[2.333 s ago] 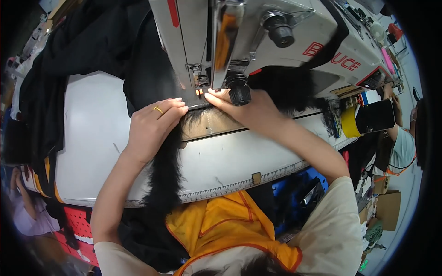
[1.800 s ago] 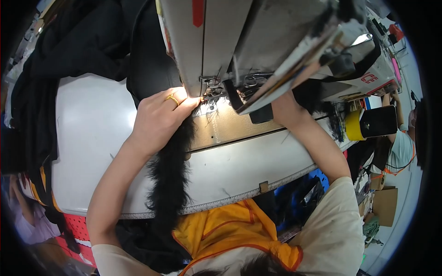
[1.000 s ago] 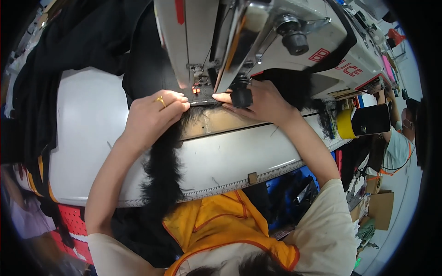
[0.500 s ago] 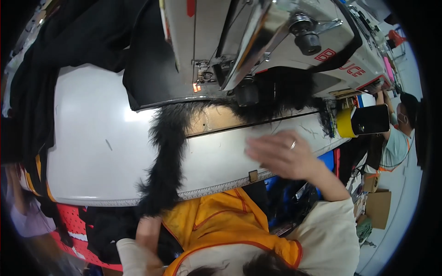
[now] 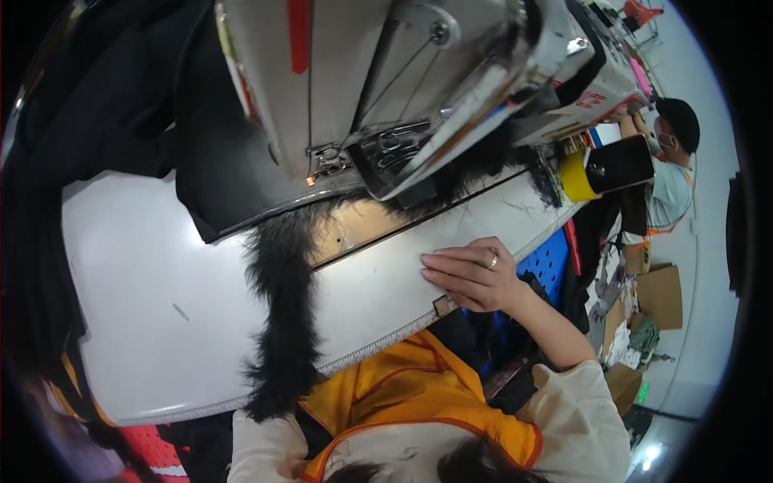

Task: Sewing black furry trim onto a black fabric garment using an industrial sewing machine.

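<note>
A sewing machine [image 5: 338, 88] with metal presser parts stands over black smooth fabric [image 5: 217, 177]. Black feathery trim [image 5: 282, 314] runs along the fabric's edge and hangs down across the white table [image 5: 145, 298] to its front edge. My right hand [image 5: 463, 274] rests on the table near its ruler edge, right of the hanging trim, fingers stretched out and holding nothing, a ring on one finger. My left hand is out of sight; only its sleeve [image 5: 262, 451] shows beneath the table edge and trim.
Dark cloth [image 5: 72, 113] is heaped at the left. At the right are a yellow-and-black holder [image 5: 576, 177], a co-worker [image 5: 672, 185] in a mask, cardboard [image 5: 659, 294] and a blue perforated bin [image 5: 539, 262]. An orange apron [image 5: 403, 378] covers my lap.
Both hands have left the needle area: my right moved down onto the table, my left dropped out of sight. The view has turned, showing more of the co-worker at right.
</note>
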Available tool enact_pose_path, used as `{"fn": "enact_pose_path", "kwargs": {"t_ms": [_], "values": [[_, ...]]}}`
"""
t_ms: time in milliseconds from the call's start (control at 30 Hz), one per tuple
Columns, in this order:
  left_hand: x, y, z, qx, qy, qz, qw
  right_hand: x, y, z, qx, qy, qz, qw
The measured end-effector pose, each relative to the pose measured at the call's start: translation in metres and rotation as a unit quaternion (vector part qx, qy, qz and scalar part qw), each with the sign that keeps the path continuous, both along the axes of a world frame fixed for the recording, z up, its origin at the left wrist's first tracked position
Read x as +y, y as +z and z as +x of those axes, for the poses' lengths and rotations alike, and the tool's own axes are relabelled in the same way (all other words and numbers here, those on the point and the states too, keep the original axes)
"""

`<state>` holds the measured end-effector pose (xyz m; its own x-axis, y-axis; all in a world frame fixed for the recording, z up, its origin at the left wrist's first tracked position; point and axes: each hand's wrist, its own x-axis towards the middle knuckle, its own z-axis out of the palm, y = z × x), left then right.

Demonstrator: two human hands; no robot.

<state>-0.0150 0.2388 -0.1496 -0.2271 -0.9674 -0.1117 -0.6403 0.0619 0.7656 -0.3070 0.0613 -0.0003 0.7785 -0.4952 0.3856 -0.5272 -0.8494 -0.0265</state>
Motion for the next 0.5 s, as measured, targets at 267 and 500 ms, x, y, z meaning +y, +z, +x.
{"fn": "enact_pose_path", "kwargs": {"t_ms": [267,500], "values": [[0.007,0.009,0.021,0.057,-0.053,-0.001,0.997,0.0,0.0,0.001,0.006,0.008,0.028,1.0],[0.016,0.037,0.045,0.059,-0.083,-0.014,0.995,0.001,-0.009,-0.009,-0.014,-0.002,0.018,1.0]]}}
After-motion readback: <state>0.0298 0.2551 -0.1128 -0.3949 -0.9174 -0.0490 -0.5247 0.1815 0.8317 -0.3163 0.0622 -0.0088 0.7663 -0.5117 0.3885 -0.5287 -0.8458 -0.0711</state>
